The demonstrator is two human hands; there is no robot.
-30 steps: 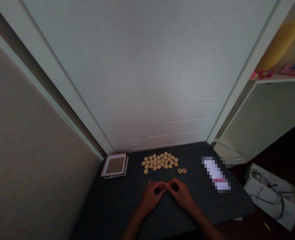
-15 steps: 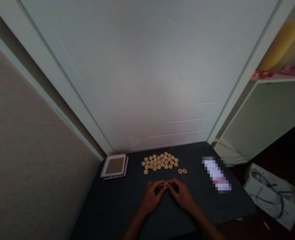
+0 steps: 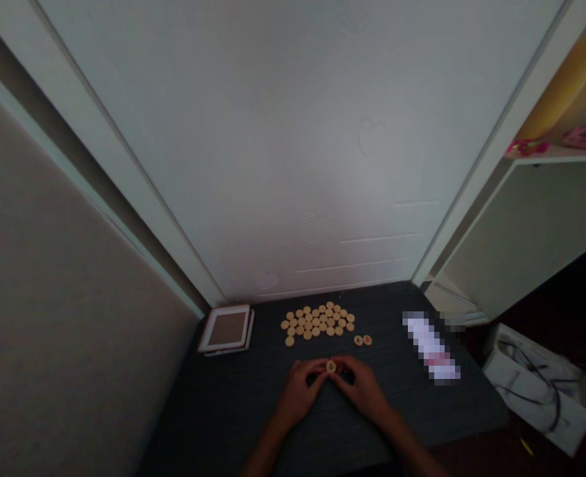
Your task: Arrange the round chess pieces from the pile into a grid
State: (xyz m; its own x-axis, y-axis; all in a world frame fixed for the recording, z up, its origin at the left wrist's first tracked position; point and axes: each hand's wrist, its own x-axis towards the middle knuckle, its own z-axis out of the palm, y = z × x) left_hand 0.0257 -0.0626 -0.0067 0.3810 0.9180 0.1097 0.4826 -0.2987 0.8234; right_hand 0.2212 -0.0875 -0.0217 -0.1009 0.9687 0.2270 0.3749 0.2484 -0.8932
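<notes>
Between the fingertips of both hands is a round wooden Chinese chess piece, its dark-marked face turned toward me. My left hand pinches it from the left, and my right hand from the right. Beyond the hands lies a cluster of similar round pieces, plain sides up. To the right of that cluster, two chess pieces sit side by side with marked faces up: one with a dark character, the other with a red one.
Stacked frame-like flat boxes rest at the table's back left. A blurred-out pale object lies on the right of the dark table. A white panel rises behind it. On the floor at right stands a white box with cables.
The chess piece in my fingers has turned so its marked face now shows fully. My hands stay in nearly the same place, and the pieces on the table have not moved.
</notes>
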